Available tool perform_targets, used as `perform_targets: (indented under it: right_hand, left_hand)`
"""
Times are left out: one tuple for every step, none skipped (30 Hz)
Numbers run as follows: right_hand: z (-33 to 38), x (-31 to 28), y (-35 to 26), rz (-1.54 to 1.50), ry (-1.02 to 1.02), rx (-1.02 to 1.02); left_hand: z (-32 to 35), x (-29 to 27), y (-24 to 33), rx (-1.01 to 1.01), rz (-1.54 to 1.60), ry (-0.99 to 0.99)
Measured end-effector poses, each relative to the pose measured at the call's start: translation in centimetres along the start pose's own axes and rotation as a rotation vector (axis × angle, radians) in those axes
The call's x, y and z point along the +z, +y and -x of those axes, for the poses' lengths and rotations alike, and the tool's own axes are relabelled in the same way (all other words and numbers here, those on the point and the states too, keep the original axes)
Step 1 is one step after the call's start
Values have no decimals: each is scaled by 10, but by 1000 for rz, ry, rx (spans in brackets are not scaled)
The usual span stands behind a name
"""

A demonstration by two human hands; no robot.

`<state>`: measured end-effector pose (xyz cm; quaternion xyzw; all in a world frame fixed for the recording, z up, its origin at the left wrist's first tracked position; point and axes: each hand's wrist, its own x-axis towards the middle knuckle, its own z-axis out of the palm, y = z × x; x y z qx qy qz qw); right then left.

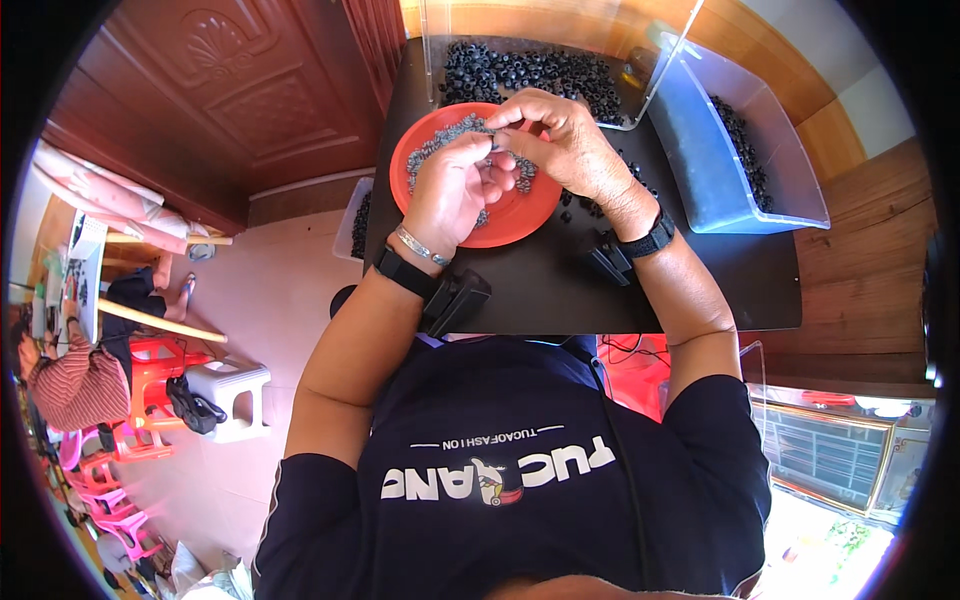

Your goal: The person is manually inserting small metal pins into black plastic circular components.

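Observation:
Over the red plastic plate (533, 215) on the dark table, my two hands meet at their fingertips. My left hand (458, 183) is turned partly palm up, its thumb and index finger pinching a small dark piece (494, 143). From the right, my right hand (570, 150) reaches in with thumb and index finger closed at that same piece. The fingers partly cover it, so its exact kind does not show. Many small grey metal-looking parts (430, 150) lie in the plate, some hidden beneath my hands.
Behind the plate, a clear bin holds many black round parts (530, 72). A translucent bluish bin (700, 165) with more black parts stands at right. Loose black pieces (640, 170) lie between. Left are a white stool (228, 395) and another person (85, 385).

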<state>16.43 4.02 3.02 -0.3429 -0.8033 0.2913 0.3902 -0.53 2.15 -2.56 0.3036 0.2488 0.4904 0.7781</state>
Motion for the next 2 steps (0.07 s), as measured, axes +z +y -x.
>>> perform_targets:
  right_hand:
    - [0,-2,-1,97,-11,-11]
    - [1,-4,-3,194,-21,-22]
  left_hand:
    - [-1,1,0,3,40,22]
    - [-3,2,0,6,80,44]
